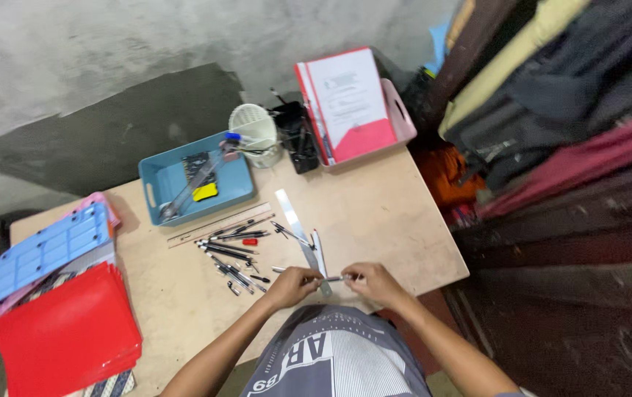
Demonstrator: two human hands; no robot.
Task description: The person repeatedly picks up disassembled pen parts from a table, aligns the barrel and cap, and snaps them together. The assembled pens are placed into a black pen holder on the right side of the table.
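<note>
Overhead, I look down on a pale wooden table point(397, 220) set against a grey wall. Largest on it is the red folder point(62, 334) at the left near edge, with a light blue perforated tray lid point(37, 254) lying just above it. Further back sits a blue tray point(156, 180) with tools in it, then a pink basket point(403, 117) holding a red and white file point(349, 99), and between them a white mesh cup point(253, 129). A long steel ruler point(290, 217) runs down the middle, beside a scatter of pens point(231, 254). At the near edge my left hand point(294, 283) and right hand point(375, 281) meet on a thin metal pen point(333, 279), each pinching one end of it with fingers curled, just over the table edge and touching the ruler's lower tip.
</note>
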